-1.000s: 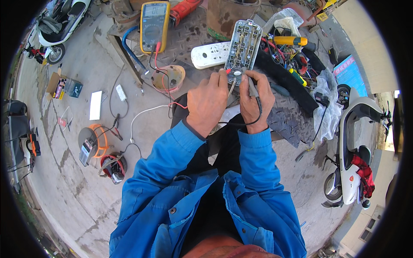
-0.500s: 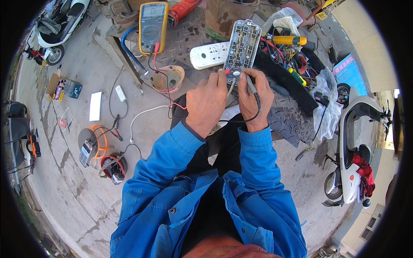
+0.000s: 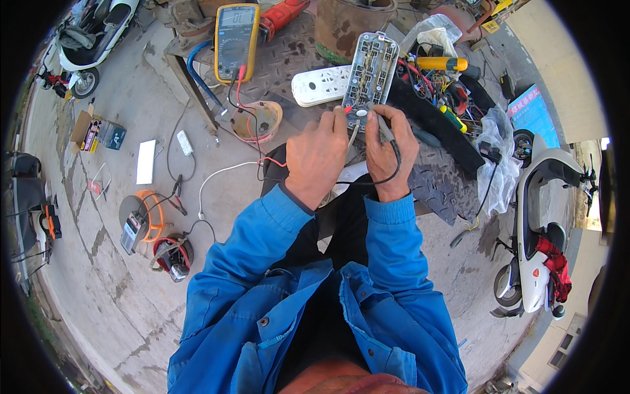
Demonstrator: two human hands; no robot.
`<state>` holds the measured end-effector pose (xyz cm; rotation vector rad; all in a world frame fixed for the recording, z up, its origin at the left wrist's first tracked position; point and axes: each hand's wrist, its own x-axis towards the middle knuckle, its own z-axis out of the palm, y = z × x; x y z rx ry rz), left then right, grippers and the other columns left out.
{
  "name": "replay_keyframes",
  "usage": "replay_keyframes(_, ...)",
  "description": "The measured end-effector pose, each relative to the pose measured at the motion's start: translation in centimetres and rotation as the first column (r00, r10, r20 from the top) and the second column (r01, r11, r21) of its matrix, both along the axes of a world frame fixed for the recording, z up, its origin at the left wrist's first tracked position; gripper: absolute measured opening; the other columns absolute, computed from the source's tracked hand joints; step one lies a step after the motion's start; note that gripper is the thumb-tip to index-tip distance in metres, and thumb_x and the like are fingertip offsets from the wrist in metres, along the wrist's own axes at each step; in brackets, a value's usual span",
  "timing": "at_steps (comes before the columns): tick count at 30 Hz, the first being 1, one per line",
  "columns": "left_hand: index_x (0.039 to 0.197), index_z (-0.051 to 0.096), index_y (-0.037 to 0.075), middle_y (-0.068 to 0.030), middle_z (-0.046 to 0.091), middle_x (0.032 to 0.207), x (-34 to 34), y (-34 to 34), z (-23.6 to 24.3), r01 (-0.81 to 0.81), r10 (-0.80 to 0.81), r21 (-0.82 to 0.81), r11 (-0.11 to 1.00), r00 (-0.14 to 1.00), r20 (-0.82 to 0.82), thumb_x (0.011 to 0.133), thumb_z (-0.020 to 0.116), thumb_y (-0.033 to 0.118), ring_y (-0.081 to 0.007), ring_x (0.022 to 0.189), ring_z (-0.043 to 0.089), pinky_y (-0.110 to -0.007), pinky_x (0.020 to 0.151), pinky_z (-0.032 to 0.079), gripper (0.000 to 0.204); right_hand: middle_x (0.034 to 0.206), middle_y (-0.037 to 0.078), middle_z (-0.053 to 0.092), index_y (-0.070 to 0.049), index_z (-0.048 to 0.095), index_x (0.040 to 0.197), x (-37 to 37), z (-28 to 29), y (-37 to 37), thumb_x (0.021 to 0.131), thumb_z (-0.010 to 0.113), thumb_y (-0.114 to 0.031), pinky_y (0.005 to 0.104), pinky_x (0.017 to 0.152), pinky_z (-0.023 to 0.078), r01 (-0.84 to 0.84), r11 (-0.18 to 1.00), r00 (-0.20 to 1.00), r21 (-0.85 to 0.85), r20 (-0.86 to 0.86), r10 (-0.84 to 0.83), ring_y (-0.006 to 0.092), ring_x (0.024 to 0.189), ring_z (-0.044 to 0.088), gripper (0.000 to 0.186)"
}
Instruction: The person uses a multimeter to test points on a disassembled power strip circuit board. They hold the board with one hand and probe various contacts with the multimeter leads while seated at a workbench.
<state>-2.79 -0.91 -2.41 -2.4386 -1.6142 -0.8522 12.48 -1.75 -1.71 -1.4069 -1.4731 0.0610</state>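
An opened power strip (image 3: 373, 69) lies lengthwise ahead of me, its metal contacts bare. My left hand (image 3: 317, 156) is closed on a red test probe (image 3: 348, 109) at the strip's near end. My right hand (image 3: 392, 156) pinches a black test probe (image 3: 384, 129) there, its lead looping down past the wrist. Whether the probe tips touch metal is too small to tell. Between the hands, a cable comes out of the strip's near end. A yellow multimeter (image 3: 236, 43) stands at the far left of the bench, with red and black leads plugged in.
The strip's white socket cover (image 3: 320, 86) lies beside it. A round dish (image 3: 256, 121) is at the bench's left edge. Tools and wires, including a yellow-handled screwdriver (image 3: 453, 118), crowd the right, near a plastic bag (image 3: 497, 157). A rusty metal pot (image 3: 352, 29) stands behind.
Both hands keep their grip on the probes at the strip's near end. The multimeter and bench sit very slightly further right in the picture.
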Motion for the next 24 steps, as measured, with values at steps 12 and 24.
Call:
replay_keyframes(12, 0.136, 0.074, 0.004, -0.0062, 0.073, 0.102, 0.04, 0.07, -0.09, 0.001, -0.001, 0.004, 1.0, 1.0, 0.006, 0.091, 0.072, 0.008, -0.0246, 0.084, 0.078, -0.038, 0.065, 0.06, 0.046, 0.101, 0.017, 0.077, -0.004, 0.074, 0.112, -0.05, 0.13, 0.2, 0.099, 0.081, -0.002, 0.0425, 0.08, 0.062, 0.005, 1.0, 1.0, 0.027, 0.016, -0.005, 0.0384, 0.09, 0.078, 0.015)
replay_keyframes(24, 0.137, 0.074, 0.005, -0.0055, 0.073, 0.101, 0.05, -0.04, -0.1, -0.004, 0.004, 0.0, 1.0, 1.0, 0.004, 0.09, 0.072, 0.009, -0.0248, 0.086, 0.079, -0.038, 0.065, 0.06, 0.047, 0.104, 0.017, 0.08, -0.002, 0.077, 0.113, -0.55, -0.45, 0.31, 0.102, 0.082, -0.009, 0.0395, 0.084, 0.062, -0.037, 0.999, 0.999, -0.004, 0.009, 0.037, 0.0322, 0.093, 0.081, 0.014)
